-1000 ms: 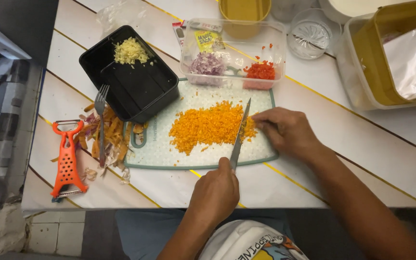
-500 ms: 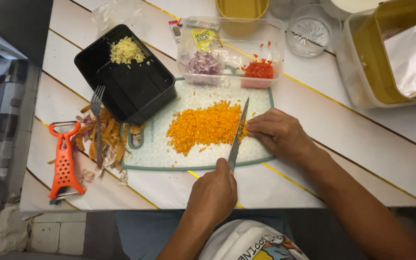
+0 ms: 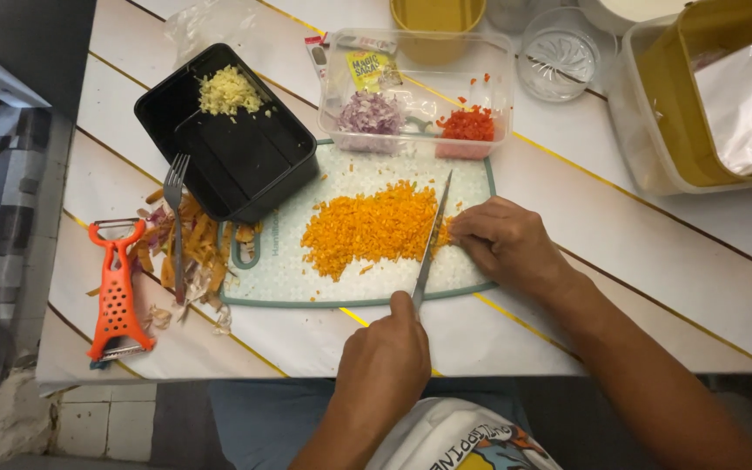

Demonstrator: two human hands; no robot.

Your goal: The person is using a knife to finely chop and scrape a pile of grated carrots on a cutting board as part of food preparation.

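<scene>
From the head camera, we take the pale green cutting board [image 3: 306, 278] as our landmark. Our left hand [image 3: 385, 361] sits just off its near edge, fingers closed around the handle of the knife [image 3: 430, 248]. The blade runs its long axis from that near edge up and slightly rightward across the board, toward the far edge. Left of the blade, in the middle of the board, lies the heap of diced orange carrot [image 3: 367, 228]. Our right hand [image 3: 502, 244] rests on the right part of the board, fingers curled down and bunched against a few orange bits just right of the blade; we cannot tell whether they pinch anything. So the blade stands between the heap and the right fingers, touching or almost touching both. Beyond the far edge sits a clear plastic box [image 3: 489, 78] with chopped onion and red pepper; off the left edge lie a black tray [image 3: 245, 165], a fork [image 3: 176, 218] on peelings, and an orange peeler [image 3: 115, 292].
</scene>
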